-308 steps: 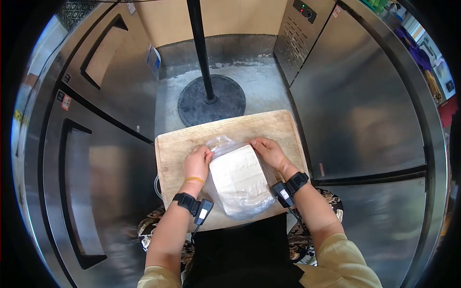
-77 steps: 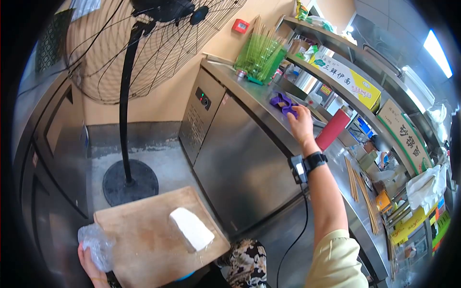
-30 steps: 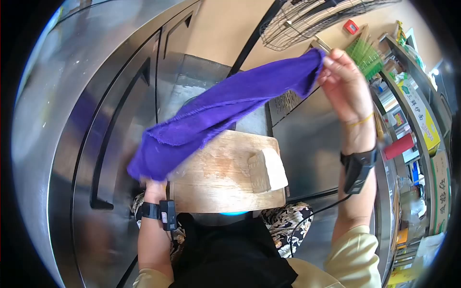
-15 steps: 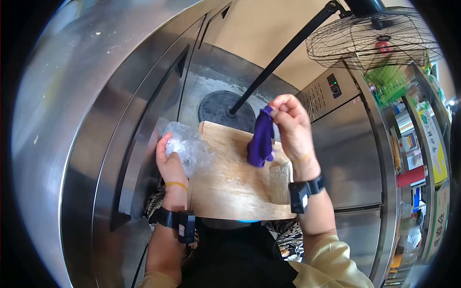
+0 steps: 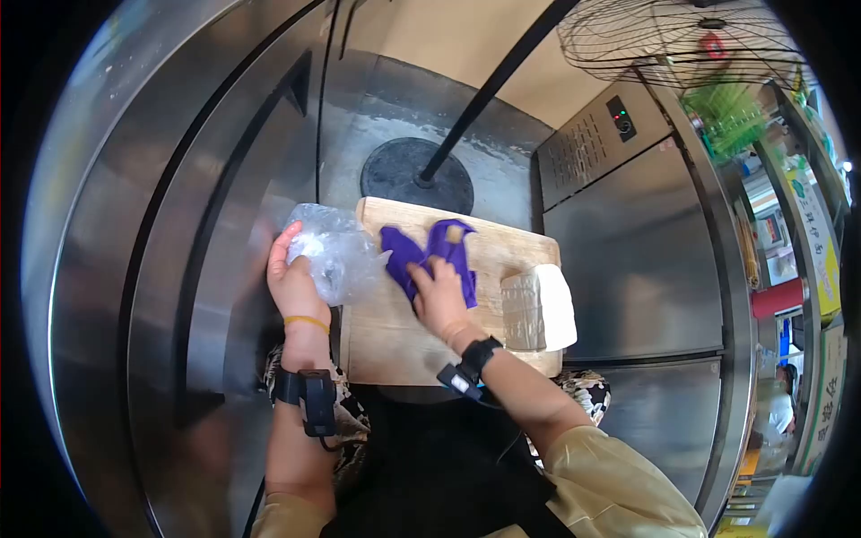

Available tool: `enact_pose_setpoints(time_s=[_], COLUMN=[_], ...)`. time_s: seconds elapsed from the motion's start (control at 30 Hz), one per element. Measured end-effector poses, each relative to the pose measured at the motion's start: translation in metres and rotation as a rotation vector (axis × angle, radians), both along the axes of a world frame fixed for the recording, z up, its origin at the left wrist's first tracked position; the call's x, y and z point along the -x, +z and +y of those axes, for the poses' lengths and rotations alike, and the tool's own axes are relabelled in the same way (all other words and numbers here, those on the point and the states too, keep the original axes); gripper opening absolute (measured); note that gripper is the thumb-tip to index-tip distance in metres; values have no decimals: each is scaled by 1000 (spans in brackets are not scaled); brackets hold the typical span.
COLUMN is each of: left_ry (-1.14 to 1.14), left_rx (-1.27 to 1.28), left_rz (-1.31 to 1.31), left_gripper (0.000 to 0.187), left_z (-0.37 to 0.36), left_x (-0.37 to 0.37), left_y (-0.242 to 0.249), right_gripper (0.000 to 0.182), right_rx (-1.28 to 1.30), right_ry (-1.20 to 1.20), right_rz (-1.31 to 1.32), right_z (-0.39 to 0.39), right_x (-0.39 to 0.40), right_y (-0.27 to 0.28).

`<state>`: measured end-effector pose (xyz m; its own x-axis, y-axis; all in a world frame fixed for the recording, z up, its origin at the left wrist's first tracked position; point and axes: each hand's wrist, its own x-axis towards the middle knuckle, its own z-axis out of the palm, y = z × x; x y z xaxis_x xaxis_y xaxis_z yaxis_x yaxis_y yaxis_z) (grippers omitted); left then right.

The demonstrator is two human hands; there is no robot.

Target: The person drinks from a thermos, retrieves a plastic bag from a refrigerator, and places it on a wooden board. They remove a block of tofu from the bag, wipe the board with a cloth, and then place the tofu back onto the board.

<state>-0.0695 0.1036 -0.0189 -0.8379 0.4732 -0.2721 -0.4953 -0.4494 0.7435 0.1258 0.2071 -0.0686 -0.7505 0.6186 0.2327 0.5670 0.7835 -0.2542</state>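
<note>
My left hand is closed on a crumpled clear plastic bag, held beside the left edge of a wooden cutting board. A purple cloth lies bunched on the board's upper middle, with a small tan patch showing near its top. My right hand presses on the cloth, its fingers bent into the folds. To the right of that hand, a wrapped block with a bright white side rests on the board, close to its right edge.
Behind the board stands a black round fan base with a slanting pole rising to a wire fan cage. Steel cabinets flank me on the left, and a steel appliance on the right. Loaded shelves line the far right.
My right hand has lowered the dangling purple cloth onto the board and moved left with it. The block now shows its white side. My left hand still holds the bag.
</note>
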Motion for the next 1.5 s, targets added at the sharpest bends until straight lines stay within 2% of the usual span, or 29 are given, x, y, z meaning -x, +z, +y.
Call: enact_pose_setpoints(time_s=[0.1, 0.17, 0.23, 0.27, 0.3, 0.37, 0.4, 0.5, 0.57, 0.67, 0.77, 0.83, 0.93, 1.03, 1.13, 1.23, 1.3, 1.33, 1.4, 1.47, 1.5], left_ry=[11, 11, 16, 16, 12, 14, 11, -6, 2, -14, -17, -19, -29, -32, -33, 3, 25, 32, 50, 70, 80], left_rx=[-4, 3, 1, -4, -8, -9, -3, 11, 9, 22, 7, -4, -20, -24, 5, 36, 41, 28, 4, -24, -36], left_rz=[-3, 4, -13, -20, -31, -59, -59, -57, -71, -82, -58, -65, -56, -62, -26, 85, 170, 213, 284, 314, 328], left_gripper=[53, 52, 52, 53, 53, 53, 53, 53, 52, 50, 50, 50, 50, 50, 49, 48, 46, 46, 44, 43, 43], left_z=[1, 0, 1, 2, 4, 3, 2, 1, 2, 1, 0, 1, 2, -1, -3, -3, -6, -6, -4, -1, 0], left_x=[2, 2, 3, 3, 2, 0, 0, -1, 2, 5, 6, 5, 6, 6, 4, 3, 0, 0, -2, -3, -2], left_y=[-1, -3, -9, -10, -9, -8, -8, -5, -8, -10, -11, -8, -11, -15, -10, -5, -8, -9, -4, -7, -7], right_gripper=[44, 41, 39, 37, 32, 29, 30, 30, 42, 56, 63, 62, 67, 68, 63, 59, 58, 57, 58, 58, 58], right_rx=[124, 299, 545, 706, 902, 744, 586, 243, 78, 216, 75, 35, 153, 159, 224, 435, 252, 283, 291, 244, 207], right_ry=[174, 278, 403, 480, 507, 514, 436, 50, -145, -424, -284, -160, 48, 166, 280, 387, 312, 225, -26, -337, -358], right_rz=[-25, -45, -184, -358, -314, -189, -126, -66, -139, -227, -145, -218, -118, -181, -393, -243, 2, 151, 204, 36, -33], right_z=[-32, -55, -66, -64, -61, -42, -28, 14, 45, 54, 46, 25, -24, -69, -73, -48, -18, 1, 54, 75, 68], right_x=[-27, -50, -76, -83, -91, -93, -89, -61, -44, -32, -49, -70, -102, -123, -140, -124, -87, -69, -25, 16, 32], right_y=[2, 18, 29, 42, 52, 71, 79, 97, 65, 19, -6, -2, 14, 43, 44, 56, 68, 62, 29, 5, 1])
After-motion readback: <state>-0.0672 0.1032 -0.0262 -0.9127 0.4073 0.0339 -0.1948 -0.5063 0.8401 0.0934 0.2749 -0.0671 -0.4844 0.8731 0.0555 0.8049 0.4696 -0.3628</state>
